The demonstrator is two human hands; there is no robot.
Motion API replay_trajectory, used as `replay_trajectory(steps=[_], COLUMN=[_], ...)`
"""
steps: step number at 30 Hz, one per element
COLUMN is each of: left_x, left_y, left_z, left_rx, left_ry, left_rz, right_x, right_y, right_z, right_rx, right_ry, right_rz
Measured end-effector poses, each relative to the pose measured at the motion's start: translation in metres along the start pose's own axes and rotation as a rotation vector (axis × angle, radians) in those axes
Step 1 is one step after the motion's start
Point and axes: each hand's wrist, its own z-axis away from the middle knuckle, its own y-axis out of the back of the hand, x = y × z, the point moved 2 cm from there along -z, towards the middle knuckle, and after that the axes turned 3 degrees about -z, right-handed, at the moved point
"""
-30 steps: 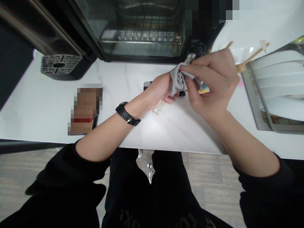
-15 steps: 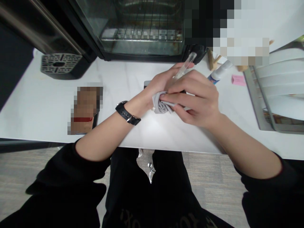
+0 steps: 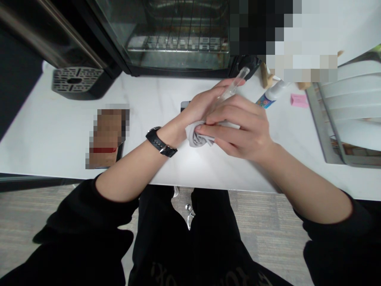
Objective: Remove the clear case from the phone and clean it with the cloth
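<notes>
A clear, slender tube slants up and away from me across my left hand. The fingers of that hand are closed around it, partly hidden behind my right hand. A crumpled light grey cloth is pinched in my right fingers. It sits at the near end of the tube, beside my left wrist, and covers that end. Both hands are close together just above the white counter.
A toaster oven stands behind my hands, a black machine with a drip tray to its left. A phone-like object lies at left. To the right are a white bottle, a pink item and a dish rack with white plates.
My right hand and the cloth have shifted slightly left and toward me along the tube. My left hand stays almost where it was.
</notes>
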Motion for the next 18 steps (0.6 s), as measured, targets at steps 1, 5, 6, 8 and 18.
replay_trajectory(steps=[1, 5, 6, 8, 18], left_x=[0.000, 0.000, 0.000, 0.000, 0.000], left_y=[0.000, 0.002, 0.002, 0.002, 0.001], left_z=[-0.001, -0.005, -0.006, -0.006, -0.006], left_rx=[-0.033, -0.121, -0.144, -0.177, -0.041], left_ry=[-0.029, -0.063, -0.061, -0.069, 0.076], left_rz=[-0.044, -0.059, -0.036, 0.034, -0.120], right_x=[0.002, 0.007, 0.008, 0.009, 0.029], right_y=[0.001, 0.004, 0.005, 0.005, 0.026], right_z=[0.000, 0.002, 0.003, 0.004, 0.010], right_rx=[0.013, 0.060, 0.070, 0.095, 0.196], right_ry=[-0.005, -0.083, -0.109, -0.147, -0.282], right_rz=[0.010, 0.062, 0.073, 0.100, 0.337])
